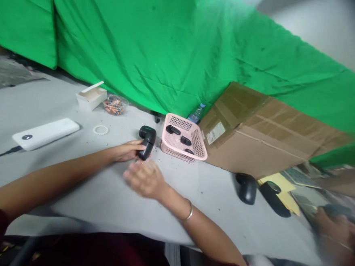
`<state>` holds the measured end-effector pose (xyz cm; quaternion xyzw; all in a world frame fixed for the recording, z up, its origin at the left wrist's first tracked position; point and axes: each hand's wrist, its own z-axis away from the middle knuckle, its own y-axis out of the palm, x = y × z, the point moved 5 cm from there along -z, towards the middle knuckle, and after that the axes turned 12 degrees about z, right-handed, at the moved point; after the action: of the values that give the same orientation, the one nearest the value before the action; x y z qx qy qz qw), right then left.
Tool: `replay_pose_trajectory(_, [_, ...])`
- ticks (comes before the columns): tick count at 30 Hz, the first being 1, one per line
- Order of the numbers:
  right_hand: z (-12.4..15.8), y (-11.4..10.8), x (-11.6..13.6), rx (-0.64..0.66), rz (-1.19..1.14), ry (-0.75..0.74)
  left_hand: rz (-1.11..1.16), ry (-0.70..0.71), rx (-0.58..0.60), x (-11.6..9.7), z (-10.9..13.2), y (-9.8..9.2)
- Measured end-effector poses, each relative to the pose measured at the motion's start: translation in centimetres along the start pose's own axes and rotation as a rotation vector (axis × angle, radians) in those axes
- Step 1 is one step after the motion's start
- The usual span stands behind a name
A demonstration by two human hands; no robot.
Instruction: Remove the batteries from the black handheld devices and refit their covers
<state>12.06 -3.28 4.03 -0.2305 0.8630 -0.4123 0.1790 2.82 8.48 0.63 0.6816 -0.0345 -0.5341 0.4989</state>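
My left hand [129, 151] is closed around the lower part of a black, L-shaped handheld device [148, 141], whose thick round head points left at the top. Just below that device's handle is my right hand [145, 178], palm down and smeared by motion. Its fingertips are too blurred to show whether they hold anything. Beside the device, to its right, stands a pink perforated basket [179, 152] with a few small black parts [185, 140] lying inside.
Left are a white power bank [48, 133] with a cable, a beaded ring [100, 130], an open white box [91, 96] and a tub of small screwdriver-like items [115, 104]. Right are a cardboard box [262, 143], black devices [246, 189] and another person's blurred hands [335, 227].
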Motion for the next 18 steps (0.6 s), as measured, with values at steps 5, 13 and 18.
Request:
replay_pose_trajectory(5, [-1.5, -0.1, -4.3, -0.169, -0.133, 0.101, 0.038, -0.002, 0.015, -0.2, 0.1, 0.1])
replay_pose_trajectory(13, [-1.6, 1.1, -5.4, -0.124, -0.181, 0.156, -0.056, -0.055, 0.105, 0.0, 0.2, 0.3])
replay_pose_trajectory(18, [-1.7, 1.7, -6.0, -0.041, -0.149, 0.135, -0.115, -0.107, 0.198, 0.2, 0.4, 0.5])
